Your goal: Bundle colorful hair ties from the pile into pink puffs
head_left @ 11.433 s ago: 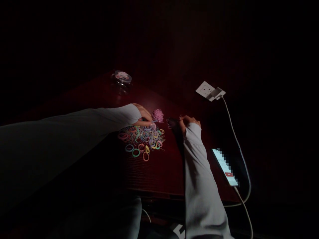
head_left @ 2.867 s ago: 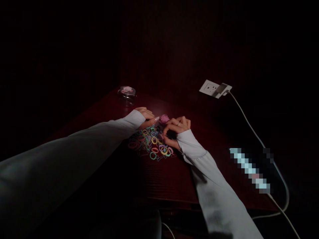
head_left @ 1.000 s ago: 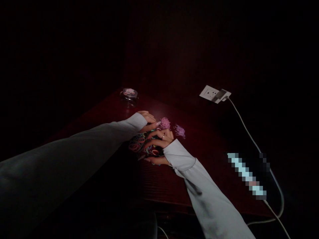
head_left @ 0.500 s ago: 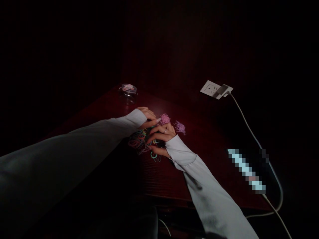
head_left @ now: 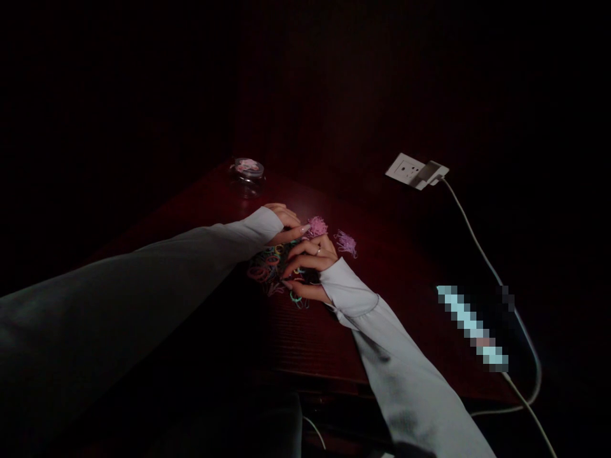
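Observation:
A heap of small, colourful rubber bands (head_left: 270, 259) lies on the dark red table between my hands. My left hand (head_left: 285, 224) is at the heap's far side, thumb stretched toward a pink clump of rubber bands (head_left: 317, 226). Its fingers are close together and partly hidden, so what they hold cannot be made out. My right hand (head_left: 312, 262), wearing a ring, reaches into the heap from the right. Its thumb and forefinger tips come together at the bands; anything between them is too small to name. A purple clump of rubber bands (head_left: 346, 243) lies beyond my right hand.
A clear lidded jar (head_left: 247, 177) stands at the table's far left. On the right, a wall socket (head_left: 405, 170) holds a plug with a white cable (head_left: 470, 229) hanging down. A blurred-out bright device (head_left: 472, 327) lies at the right. The surroundings are very dark.
Both hands stay almost in place over the rubber bands. The whole view has shifted very slightly; no thing has visibly been moved.

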A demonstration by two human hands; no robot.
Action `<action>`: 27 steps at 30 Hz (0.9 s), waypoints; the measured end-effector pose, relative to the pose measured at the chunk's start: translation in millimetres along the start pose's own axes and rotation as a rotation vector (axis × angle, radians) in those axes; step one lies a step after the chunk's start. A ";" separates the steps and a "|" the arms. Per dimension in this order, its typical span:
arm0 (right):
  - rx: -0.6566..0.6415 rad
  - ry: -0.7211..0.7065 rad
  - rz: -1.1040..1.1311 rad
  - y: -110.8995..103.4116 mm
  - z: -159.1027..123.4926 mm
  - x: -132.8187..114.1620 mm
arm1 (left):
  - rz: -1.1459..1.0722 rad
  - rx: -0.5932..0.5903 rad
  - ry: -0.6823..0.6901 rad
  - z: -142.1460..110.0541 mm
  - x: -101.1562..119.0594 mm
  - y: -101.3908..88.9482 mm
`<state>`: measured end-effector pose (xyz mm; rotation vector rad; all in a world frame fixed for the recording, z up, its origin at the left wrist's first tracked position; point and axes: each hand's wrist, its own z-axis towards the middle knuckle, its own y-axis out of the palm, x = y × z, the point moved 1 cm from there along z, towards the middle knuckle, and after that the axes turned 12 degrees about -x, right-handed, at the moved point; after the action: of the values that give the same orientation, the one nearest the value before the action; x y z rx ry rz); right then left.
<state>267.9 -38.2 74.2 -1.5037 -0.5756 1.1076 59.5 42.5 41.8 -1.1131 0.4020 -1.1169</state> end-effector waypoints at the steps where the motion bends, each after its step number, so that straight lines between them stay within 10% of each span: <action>1: -0.010 -0.003 -0.004 -0.7 -0.3 -0.3 | 0.000 0.002 0.001 0.0 0.3 0.0; 27: 0.074 -0.076 -0.029 -11.1 -4.6 -2.5 | -0.050 -0.062 -0.046 -1.8 2.4 -1.9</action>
<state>273.2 -39.7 85.2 -1.3901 -0.6004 1.1556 58.3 39.5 43.3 -1.2066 0.3771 -1.1266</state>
